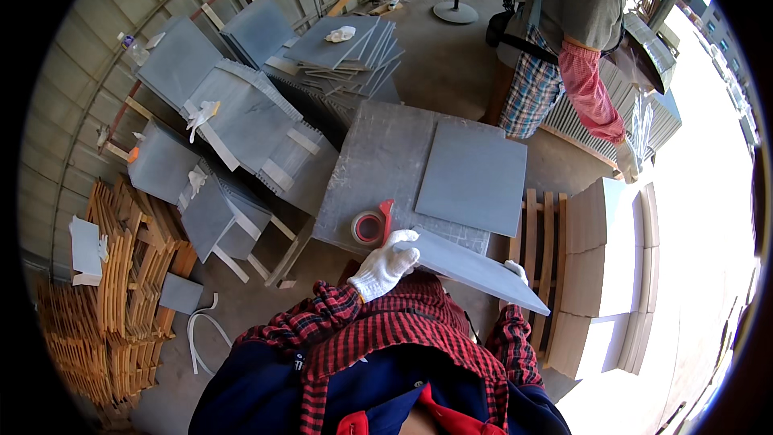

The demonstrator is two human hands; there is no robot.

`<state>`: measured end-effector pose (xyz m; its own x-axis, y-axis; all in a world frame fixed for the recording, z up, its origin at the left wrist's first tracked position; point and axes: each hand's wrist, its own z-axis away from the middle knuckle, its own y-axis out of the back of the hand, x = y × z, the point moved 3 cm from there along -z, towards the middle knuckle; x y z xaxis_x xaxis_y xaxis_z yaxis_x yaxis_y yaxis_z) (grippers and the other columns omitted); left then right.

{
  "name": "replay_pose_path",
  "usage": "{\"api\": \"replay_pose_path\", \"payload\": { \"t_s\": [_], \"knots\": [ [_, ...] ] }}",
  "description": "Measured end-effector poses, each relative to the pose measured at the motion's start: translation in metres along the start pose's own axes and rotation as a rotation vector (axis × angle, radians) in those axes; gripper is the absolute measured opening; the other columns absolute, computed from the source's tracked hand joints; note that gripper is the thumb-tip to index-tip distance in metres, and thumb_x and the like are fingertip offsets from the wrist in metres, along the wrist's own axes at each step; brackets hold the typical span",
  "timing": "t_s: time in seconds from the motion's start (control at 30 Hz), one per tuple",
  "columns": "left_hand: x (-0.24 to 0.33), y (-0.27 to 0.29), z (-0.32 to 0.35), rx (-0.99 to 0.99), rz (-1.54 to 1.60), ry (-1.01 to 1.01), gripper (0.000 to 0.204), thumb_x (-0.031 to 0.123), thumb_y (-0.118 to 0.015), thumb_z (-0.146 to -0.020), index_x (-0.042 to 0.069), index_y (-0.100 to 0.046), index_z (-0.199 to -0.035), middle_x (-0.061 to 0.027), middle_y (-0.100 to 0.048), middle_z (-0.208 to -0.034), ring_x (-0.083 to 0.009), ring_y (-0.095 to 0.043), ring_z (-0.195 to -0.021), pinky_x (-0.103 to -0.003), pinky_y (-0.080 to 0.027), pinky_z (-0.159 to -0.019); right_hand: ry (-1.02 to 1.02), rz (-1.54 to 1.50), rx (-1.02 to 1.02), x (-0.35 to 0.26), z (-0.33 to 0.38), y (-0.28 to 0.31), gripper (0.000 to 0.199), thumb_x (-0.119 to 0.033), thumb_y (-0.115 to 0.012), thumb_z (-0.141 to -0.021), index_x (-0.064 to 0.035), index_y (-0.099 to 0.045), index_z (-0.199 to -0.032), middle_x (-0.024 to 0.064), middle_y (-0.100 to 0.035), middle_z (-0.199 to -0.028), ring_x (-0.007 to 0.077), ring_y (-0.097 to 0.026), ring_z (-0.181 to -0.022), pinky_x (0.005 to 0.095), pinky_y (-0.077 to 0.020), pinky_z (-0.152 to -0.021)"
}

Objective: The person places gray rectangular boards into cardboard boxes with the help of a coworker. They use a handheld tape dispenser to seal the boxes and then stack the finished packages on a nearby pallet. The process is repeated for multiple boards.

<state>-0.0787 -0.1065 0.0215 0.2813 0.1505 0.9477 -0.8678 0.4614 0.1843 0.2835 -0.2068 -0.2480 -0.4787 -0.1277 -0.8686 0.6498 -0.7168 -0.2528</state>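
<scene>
I hold a thin grey stone tile [475,268] tilted at the near edge of the work table. My right hand [517,271], in a white glove, grips its right part; most of that hand is hidden behind the tile. Beside the tile's left end is my left hand [385,268], also gloved in white, its fingers curved and apart. A roll of tape on a red dispenser [370,226] rests on the table [366,157] just beyond my left hand. Another flat grey tile [473,177] lies on the table's right half.
Stacks of grey tiles [256,125] stand at the left, near piled wooden slats [133,274]. Pale stacked slabs [600,274] and a wooden pallet [541,258] are at the right. A co-worker [555,48] leans over more stacked tiles at the far right.
</scene>
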Motion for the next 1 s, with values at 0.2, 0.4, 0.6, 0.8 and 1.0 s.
{"api": "replay_pose_path", "payload": {
  "t_s": [0.2,0.4,0.6,0.8,1.0],
  "knots": [
    [-0.01,0.001,-0.003,0.01,-0.02,-0.011,0.059,0.054,-0.057,-0.1,0.01,-0.047,-0.139,-0.0084,-0.069,-0.09,-0.0158,-0.067,-0.081,-0.032,-0.055,-0.079,-0.086,-0.028,0.008,-0.009,0.005,-0.006,0.022,-0.02,-0.068,-0.09,-0.0028,-0.074,-0.102,0.0117,-0.073,-0.098,0.0259,-0.07,-0.091,0.0378,-0.056,-0.087],
    [-0.015,-0.001,-0.005,0.007,-0.028,-0.036,0.06,0.055,-0.057,-0.1,0.011,-0.047,-0.138,-0.0063,-0.067,-0.086,-0.0161,-0.065,-0.077,-0.033,-0.054,-0.077,-0.052,0.017,0.026,-0.008,0.003,-0.002,0.021,-0.02,-0.069,-0.09,-0.0033,-0.075,-0.101,0.0111,-0.073,-0.098,0.0252,-0.07,-0.09,0.0372,-0.0559,-0.087],
    [-0.01,0.002,-0.003,0.013,-0.048,-0.037,0.062,0.057,-0.057,-0.099,0.011,-0.046,-0.139,-0.0054,-0.066,-0.086,-0.0153,-0.064,-0.077,-0.033,-0.054,-0.077,-0.007,-0.006,-0.004,-0.01,0.007,-0.006,0.021,-0.019,-0.068,-0.091,-0.0029,-0.074,-0.102,0.0107,-0.073,-0.097,0.0249,-0.07,-0.09,0.0366,-0.0561,-0.087],
    [-0.009,0.0,-0.004,-0.007,0.016,-0.011,0.065,0.059,-0.057,-0.098,0.009,-0.046,-0.139,-0.0051,-0.066,-0.088,-0.0145,-0.063,-0.079,-0.032,-0.053,-0.077,0.002,0.061,-0.011,-0.009,0.004,-0.001,0.024,-0.018,-0.063,-0.095,-0.0009,-0.072,-0.109,0.0128,-0.073,-0.104,0.0255,-0.07,-0.095,0.0372,-0.0564,-0.09],
    [-0.01,0.001,-0.003,-0.006,0.01,0.01,0.068,0.061,-0.056,-0.098,0.008,-0.046,-0.14,-0.0056,-0.066,-0.088,-0.014,-0.063,-0.079,-0.031,-0.053,-0.079,-0.027,0.013,-0.045,-0.015,0.013,-0.009,0.027,-0.019,-0.059,-0.098,-0.0007,-0.072,-0.112,0.0134,-0.073,-0.106,0.027,-0.07,-0.098,0.038,-0.0559,-0.093]
  ]
}}
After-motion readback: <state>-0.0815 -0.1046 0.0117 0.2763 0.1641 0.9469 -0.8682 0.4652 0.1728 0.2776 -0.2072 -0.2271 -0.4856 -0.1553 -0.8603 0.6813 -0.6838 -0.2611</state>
